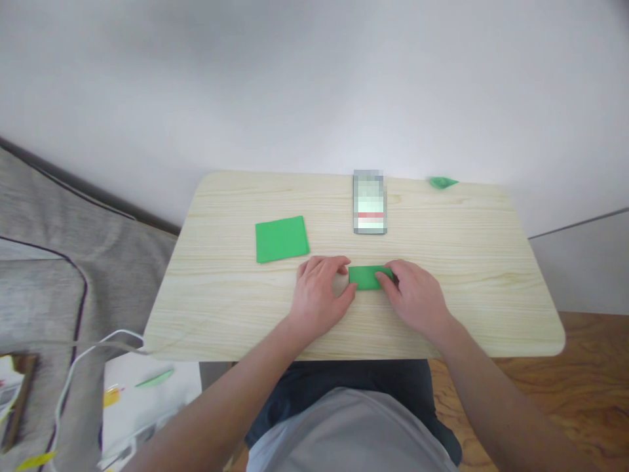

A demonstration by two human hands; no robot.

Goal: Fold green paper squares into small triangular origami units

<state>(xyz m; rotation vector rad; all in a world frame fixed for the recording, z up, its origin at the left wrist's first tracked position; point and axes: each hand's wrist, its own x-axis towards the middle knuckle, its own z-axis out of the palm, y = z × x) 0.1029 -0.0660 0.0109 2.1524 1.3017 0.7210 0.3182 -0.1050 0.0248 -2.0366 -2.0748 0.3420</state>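
A narrow strip of folded green paper point(364, 278) lies on the pale wood-grain table in front of me. My right hand point(417, 295) pinches its right end, thumb on top and index finger at the far edge. At the other end, my left hand point(319, 292) rests with thumb and index finger apart, their tips close to the strip's left corners. Bare tabletop shows in the gap between them. Farther left is a larger green paper rectangle point(282, 239), which looks like a stack or a folded piece.
A phone point(370, 202), its screen blurred, lies beyond my hands. A small pointed green folded piece point(443, 183) sits at the table's point(216, 308) back edge, against the white wall. Lower left are a grey cloth surface, a white cable point(69, 380) and a white surface holding small items.
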